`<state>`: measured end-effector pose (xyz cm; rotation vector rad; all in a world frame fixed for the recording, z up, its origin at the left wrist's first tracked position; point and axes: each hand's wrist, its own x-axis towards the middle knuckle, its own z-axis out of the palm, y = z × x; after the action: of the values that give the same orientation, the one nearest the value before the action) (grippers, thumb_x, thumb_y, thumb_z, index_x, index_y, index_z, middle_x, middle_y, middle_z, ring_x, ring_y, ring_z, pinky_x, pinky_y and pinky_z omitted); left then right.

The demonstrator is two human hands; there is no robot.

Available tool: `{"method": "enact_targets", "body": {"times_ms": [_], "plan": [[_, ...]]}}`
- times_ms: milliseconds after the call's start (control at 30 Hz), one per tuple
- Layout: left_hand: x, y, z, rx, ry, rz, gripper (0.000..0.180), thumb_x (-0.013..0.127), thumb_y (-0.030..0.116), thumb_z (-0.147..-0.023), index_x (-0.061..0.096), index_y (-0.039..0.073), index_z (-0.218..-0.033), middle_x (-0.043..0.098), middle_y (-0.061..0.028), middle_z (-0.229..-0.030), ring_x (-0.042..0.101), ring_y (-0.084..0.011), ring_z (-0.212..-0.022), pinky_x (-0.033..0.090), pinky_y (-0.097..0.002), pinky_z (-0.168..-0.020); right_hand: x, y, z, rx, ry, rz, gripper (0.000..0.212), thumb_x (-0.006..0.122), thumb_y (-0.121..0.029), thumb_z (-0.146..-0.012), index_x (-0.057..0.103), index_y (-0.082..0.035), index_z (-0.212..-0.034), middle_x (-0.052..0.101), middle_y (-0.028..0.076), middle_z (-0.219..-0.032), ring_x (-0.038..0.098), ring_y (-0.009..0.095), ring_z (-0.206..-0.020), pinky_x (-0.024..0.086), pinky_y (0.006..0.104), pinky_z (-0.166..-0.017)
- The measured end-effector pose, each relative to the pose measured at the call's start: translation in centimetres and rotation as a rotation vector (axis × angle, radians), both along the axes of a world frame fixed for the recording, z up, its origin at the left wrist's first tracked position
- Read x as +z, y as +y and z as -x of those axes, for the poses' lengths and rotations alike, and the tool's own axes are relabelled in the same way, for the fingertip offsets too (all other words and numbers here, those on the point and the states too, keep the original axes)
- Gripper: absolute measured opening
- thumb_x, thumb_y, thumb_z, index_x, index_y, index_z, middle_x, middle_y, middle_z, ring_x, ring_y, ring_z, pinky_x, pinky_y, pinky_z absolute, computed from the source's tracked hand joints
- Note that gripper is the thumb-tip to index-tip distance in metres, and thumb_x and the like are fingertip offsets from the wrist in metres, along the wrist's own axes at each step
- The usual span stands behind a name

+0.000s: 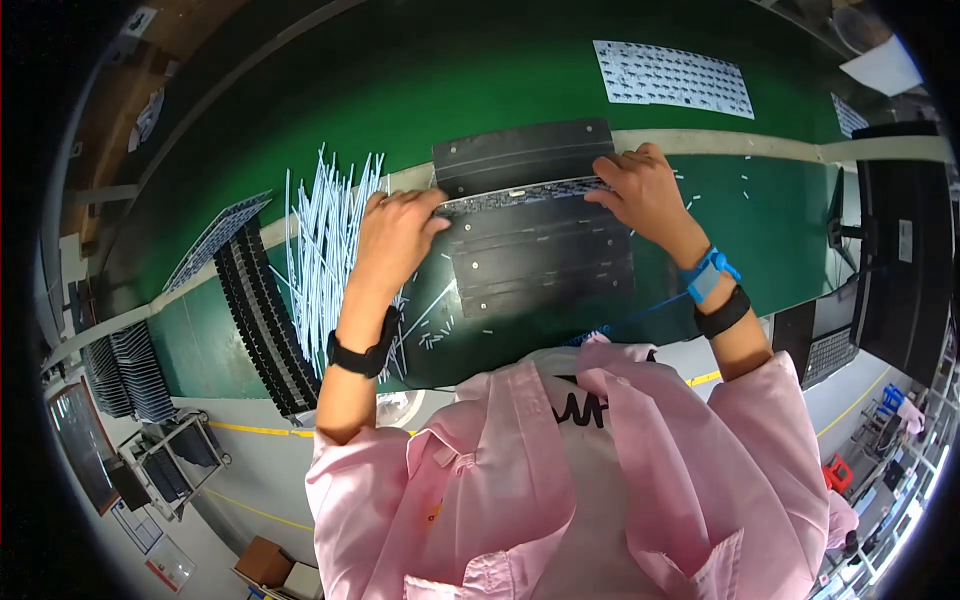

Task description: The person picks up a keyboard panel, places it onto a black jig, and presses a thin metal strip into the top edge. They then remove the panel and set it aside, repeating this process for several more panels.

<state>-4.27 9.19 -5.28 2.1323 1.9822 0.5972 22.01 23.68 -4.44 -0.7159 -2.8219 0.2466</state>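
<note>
Between both hands a long thin keyboard plate (530, 192) stands tilted nearly on edge, its patterned face seen at a steep slant. My left hand (398, 235) is closed on its left end, and my right hand (645, 195) pinches the right end between thumb and fingers. Beneath and around the plate lies a black ridged fixture (550, 265) with small round studs. A heap of thin pale-blue sticks (325, 250) spreads left of my left hand. Short cut bits (435, 337) of the same colour are scattered by the fixture. A blue wrist strap (708, 277) circles my right wrist, its cord trailing left.
A white keyboard sheet (675, 78) lies on the green table's far side. At the left, another patterned panel (215, 240) leans by a black slotted rack (262, 315). A pale rail (740, 143) crosses the table behind the fixture. A black monitor (900, 250) stands right.
</note>
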Motion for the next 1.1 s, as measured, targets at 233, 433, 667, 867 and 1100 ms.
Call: {"method": "enact_targets", "body": {"times_ms": [233, 433, 667, 867, 1100], "plan": [[-6.8, 7.6, 6.5, 0.203, -0.437, 0.437, 0.025, 0.067, 0.015, -0.067, 0.057, 0.003, -0.087, 0.059, -0.0142, -0.084, 0.058, -0.0280, -0.075, 0.042, -0.0341, -0.072, -6.2, 9.2, 5.7, -0.131, -0.163, 0.325, 0.043, 0.070, -0.034, -0.061, 0.059, -0.007, -0.092, 0.061, 0.010, -0.079, 0.057, 0.028, -0.077, 0.041, 0.0377, -0.067], [-4.2, 5.5, 5.8, 0.259, -0.617, 0.263, 0.026, 0.066, 0.018, -0.068, 0.058, 0.005, -0.088, 0.060, -0.0108, -0.083, 0.058, -0.0247, -0.074, 0.044, -0.0319, -0.067, -0.7, 7.6, 0.7, -0.250, 0.105, 0.153, 0.043, 0.073, -0.032, -0.061, 0.059, -0.002, -0.088, 0.055, 0.012, -0.061, 0.052, 0.026, -0.056, 0.039, 0.0346, -0.051], [-6.6, -1.8, 2.3, 0.083, -0.088, 0.194, 0.009, 0.056, 0.011, -0.070, 0.058, 0.005, -0.077, 0.059, -0.0127, -0.081, 0.057, -0.0297, -0.074, 0.045, -0.0370, -0.063, 3.6, 5.0, -7.1, -0.540, 0.215, 0.139, 0.035, 0.073, -0.025, -0.061, 0.057, -0.002, -0.082, 0.053, 0.013, -0.060, 0.041, 0.026, -0.051, 0.036, 0.0305, -0.049], [-5.0, -12.8, 7.3, 0.523, 0.021, 0.146, 0.008, 0.052, 0.009, -0.072, 0.059, 0.006, -0.074, 0.058, -0.0151, -0.078, 0.056, -0.0328, -0.074, 0.044, -0.0411, -0.061, 3.7, 0.3, -2.7, -0.358, 0.181, 0.078, 0.030, 0.072, -0.023, -0.062, 0.056, -0.005, -0.080, 0.055, 0.013, -0.066, 0.049, 0.030, -0.057, 0.040, 0.0334, -0.050], [2.0, -16.2, 5.4, 0.914, 0.234, 0.425, 0.030, 0.062, 0.025, -0.072, 0.057, 0.008, -0.097, 0.061, -0.0131, -0.085, 0.058, -0.0327, -0.076, 0.046, -0.0413, -0.064, -0.7, -1.8, 4.0, 0.030, 0.262, -0.058, 0.021, 0.065, -0.024, -0.067, 0.052, -0.008, -0.075, 0.054, 0.008, -0.064, 0.053, 0.026, -0.065, 0.038, 0.0359, -0.058]]}}
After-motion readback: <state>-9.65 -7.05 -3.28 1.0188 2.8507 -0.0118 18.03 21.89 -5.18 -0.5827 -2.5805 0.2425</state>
